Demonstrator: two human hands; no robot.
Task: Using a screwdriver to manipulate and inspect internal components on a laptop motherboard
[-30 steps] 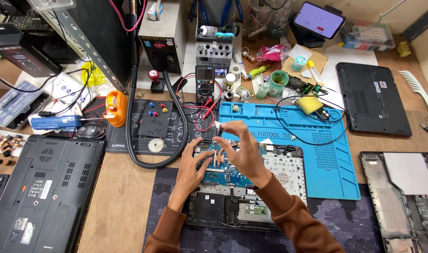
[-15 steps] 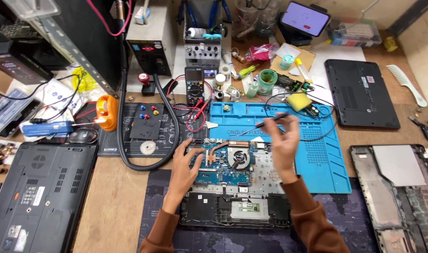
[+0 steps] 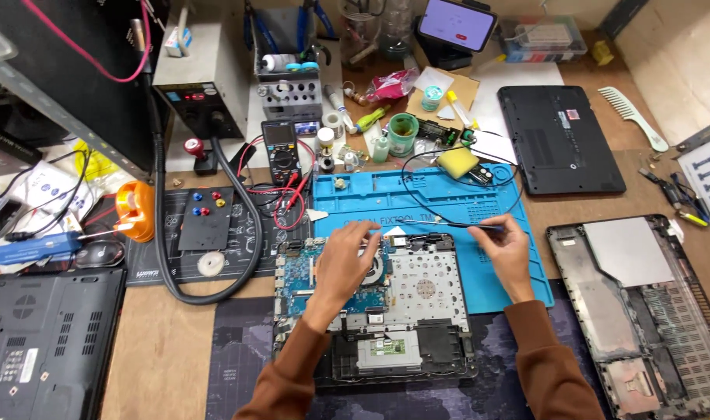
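An opened laptop base (image 3: 417,311) with a blue circuit board (image 3: 300,276) and a round fan lies in front of me on a dark mat. My left hand (image 3: 347,260) rests on the board beside the fan, fingers bent and spread. My right hand (image 3: 506,249) is just right of the laptop, over the blue silicone mat (image 3: 448,202). It pinches a thin dark tool (image 3: 440,224) that points left across the laptop's top edge.
A multimeter (image 3: 281,148) with red leads, a power supply (image 3: 203,78), a black hose (image 3: 164,233), solder pots and a yellow sponge (image 3: 457,162) crowd the back. A closed black laptop (image 3: 559,138) lies at the back right, a stripped laptop shell (image 3: 643,311) at the right, another laptop (image 3: 43,350) at the left.
My right hand moved away from the left hand to the right, then came down beside the laptop holding the thin tool level. My left hand stayed on the board.
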